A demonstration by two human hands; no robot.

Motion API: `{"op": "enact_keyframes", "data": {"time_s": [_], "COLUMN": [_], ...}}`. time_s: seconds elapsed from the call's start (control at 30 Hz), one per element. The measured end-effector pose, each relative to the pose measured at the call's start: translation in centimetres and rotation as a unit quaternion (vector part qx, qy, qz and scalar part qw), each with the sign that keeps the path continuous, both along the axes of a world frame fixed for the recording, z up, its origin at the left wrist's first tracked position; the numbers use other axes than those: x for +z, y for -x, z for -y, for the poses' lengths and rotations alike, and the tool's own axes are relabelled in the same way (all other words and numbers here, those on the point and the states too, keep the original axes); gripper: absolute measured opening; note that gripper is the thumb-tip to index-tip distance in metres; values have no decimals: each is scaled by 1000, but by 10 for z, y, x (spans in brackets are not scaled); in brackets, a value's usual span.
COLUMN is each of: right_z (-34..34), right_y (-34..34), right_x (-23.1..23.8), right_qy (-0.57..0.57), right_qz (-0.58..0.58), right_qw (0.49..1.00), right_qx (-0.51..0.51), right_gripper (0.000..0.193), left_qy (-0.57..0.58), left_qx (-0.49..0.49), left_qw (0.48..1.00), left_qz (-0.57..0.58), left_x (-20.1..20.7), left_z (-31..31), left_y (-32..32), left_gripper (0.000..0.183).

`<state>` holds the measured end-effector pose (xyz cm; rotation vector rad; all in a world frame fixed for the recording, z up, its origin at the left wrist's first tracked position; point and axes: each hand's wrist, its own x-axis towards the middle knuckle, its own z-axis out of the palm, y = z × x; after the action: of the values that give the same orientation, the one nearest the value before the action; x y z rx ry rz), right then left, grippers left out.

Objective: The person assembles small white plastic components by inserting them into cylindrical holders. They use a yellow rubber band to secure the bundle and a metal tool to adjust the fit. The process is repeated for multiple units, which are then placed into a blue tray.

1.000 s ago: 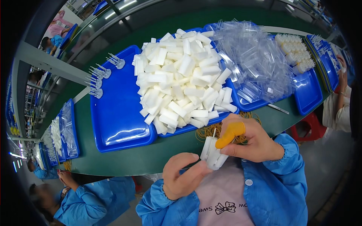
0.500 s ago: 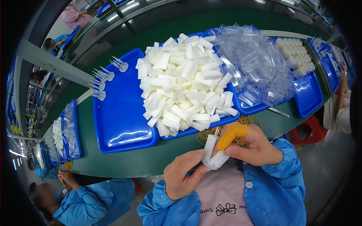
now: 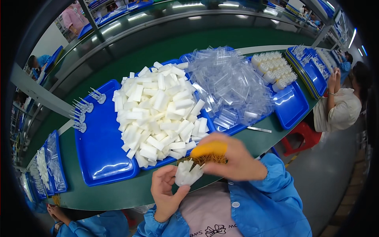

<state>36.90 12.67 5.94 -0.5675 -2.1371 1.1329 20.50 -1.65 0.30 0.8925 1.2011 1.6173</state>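
Blue jacket [image 3: 268, 201] (white buttons [image 3: 235, 204])

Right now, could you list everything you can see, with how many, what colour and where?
White foam blocks: many, white, heaped at centre
Clear plastic pieces: many, transparent, right of the blocks
Blue trays: several, blue, along the table
Pronged pieces: about four, white, left tray's far-left edge
Spiky clusters: several, cream, right of the clear pieces
Thin bands: many, tan, by the hands
Metal strip: one, silver, on the table
Table: one, green, centre
Stool: one, red, right
Co-workers: several, blue, cream or pink clothing, both sides
White bundle: one, white, in left hand
Jacket: one, blue, lower centre
Finger cover: one, yellow, right hand
Left hand: one, bare, holding the bundle
Right hand: one, blurred, beside the bundle
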Motion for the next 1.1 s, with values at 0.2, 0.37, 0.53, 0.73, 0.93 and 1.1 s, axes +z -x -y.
{"op": "enact_keyframes", "data": {"time_s": [0.2, 0.37, 0.53, 0.73, 0.93, 1.1], "right_z": [-52, -61, -54, -6, 18, 16], "right_y": [-24, -18, -24, -23, -13, -10], "right_x": [-33, -45, -38, -2, 3, -2], "right_qy": [-279, -295, -214, 240, 247, 201], "right_qz": [315, 341, 267, -142, -206, -215], "right_qw": [886, 872, 916, 957, 946, 954], "right_qx": [-193, -190, -209, -81, -41, -57], "right_gripper": [22, 21, 22, 26, 38, 36], "left_qy": [4, 6, 3, 14, -50, -47], "left_qx": [-1, -42, -68, -108, -80, -59], "left_qw": [988, 978, 976, 985, 995, 995], "left_qz": [153, 205, 206, 136, -22, -60], "left_x": [8, 4, 4, 5, 12, 14], "left_z": [-3, -2, -1, -3, -5, -4], "left_y": [5, 6, 6, 1, -1, 0], "left_gripper": [55, 54, 56, 59, 52, 48]}}
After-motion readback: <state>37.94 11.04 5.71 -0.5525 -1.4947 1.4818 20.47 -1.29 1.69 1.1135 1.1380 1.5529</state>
